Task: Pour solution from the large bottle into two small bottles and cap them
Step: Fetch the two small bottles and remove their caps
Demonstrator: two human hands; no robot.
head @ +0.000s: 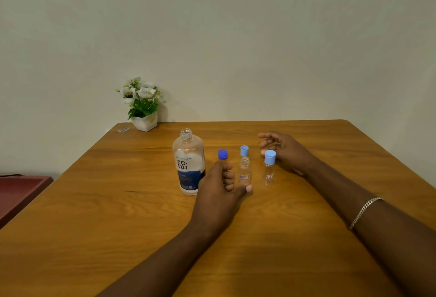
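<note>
The large clear bottle with a blue label stands uncapped on the wooden table. Its dark blue cap lies just to its right. A small clear bottle stands open, and a light blue cap sits on the table behind it. A second small bottle to the right wears a light blue cap. My left hand rests between the large bottle and the open small one, fingers loosely curled, thumb at that bottle's base. My right hand hovers just behind the capped bottle, fingers relaxed, holding nothing.
A white pot of artificial flowers stands at the table's far left corner, with a small clear object beside it. A red surface lies lower at the left. A plain wall backs the table.
</note>
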